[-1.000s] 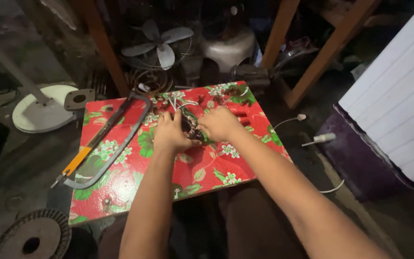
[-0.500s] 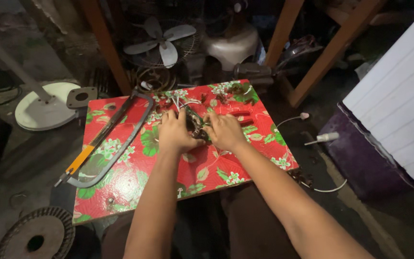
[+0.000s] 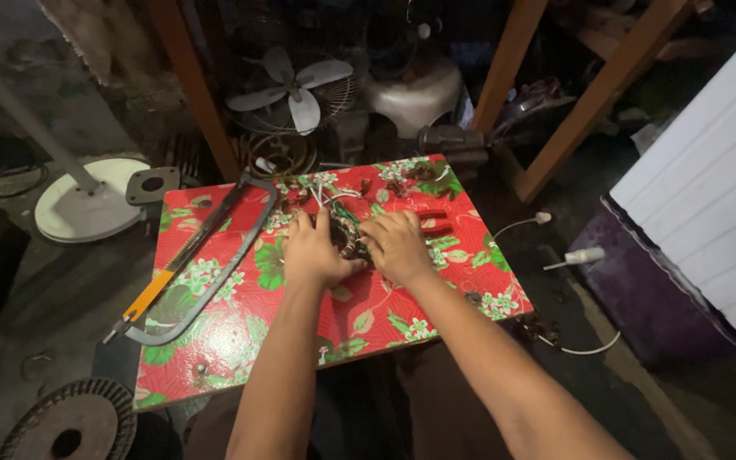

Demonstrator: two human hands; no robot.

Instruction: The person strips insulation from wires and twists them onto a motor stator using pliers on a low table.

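Red floral board (image 3: 240, 341): both hands (image 3: 315, 252) (image 3: 398, 245) grip motor coil (image 3: 349, 238) mid-surface, edges distant

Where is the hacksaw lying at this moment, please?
In the head view, the hacksaw lies diagonally on the left part of the red flowered board, to the left of the left hand, with its orange handle end towards the board's lower left edge.

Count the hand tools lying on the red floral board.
2: a hacksaw along the board's left side, and red-handled pliers just beyond the right hand. Hands may hide others.
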